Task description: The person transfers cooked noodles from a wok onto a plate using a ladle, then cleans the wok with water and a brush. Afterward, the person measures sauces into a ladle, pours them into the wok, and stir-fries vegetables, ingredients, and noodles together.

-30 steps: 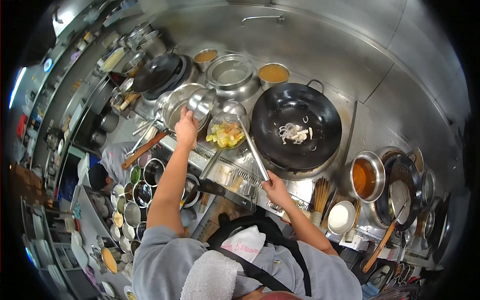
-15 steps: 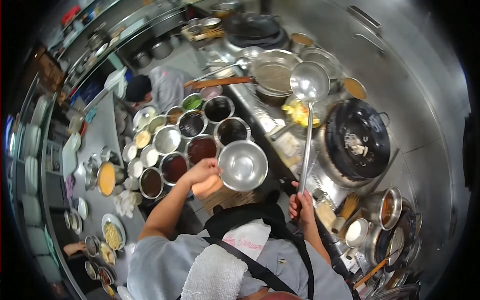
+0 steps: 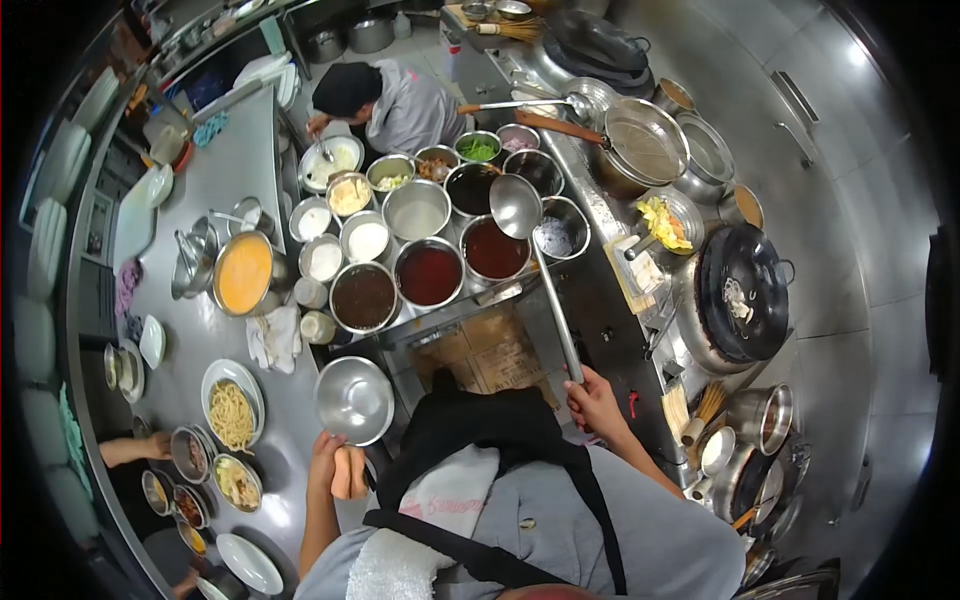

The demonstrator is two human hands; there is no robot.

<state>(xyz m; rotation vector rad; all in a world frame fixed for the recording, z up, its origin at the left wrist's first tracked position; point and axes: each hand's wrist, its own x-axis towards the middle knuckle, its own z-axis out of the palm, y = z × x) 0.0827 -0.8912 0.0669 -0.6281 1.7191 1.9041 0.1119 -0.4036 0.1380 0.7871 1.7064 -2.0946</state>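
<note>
My left hand [image 3: 335, 465] is closed on the rim of a shiny metal bowl [image 3: 355, 400], which shows nothing inside. In my right hand [image 3: 595, 403] is the handle of a long metal ladle [image 3: 516, 207]. Its round head hangs over the sauce pots, near a pot of dark red sauce [image 3: 496, 249] and a pot with pale bluish contents [image 3: 560, 228]. A second red sauce pot [image 3: 429, 273] and a brown one [image 3: 365, 297] stand closer to me. Whether the ladle's head touches any pot, I cannot tell.
To the right, a black wok [image 3: 745, 290] with pale pieces sits on the stove. A mesh strainer [image 3: 647, 142] lies behind it. On the left counter are a plate of noodles [image 3: 232, 412] and a pot of orange liquid [image 3: 244, 274]. A co-worker [image 3: 410, 105] bends over a bowl.
My view has turned toward the left counter. My left hand has brought the bowl left, away from the pots. The ladle has swung from the stove side to above the sauce pots.
</note>
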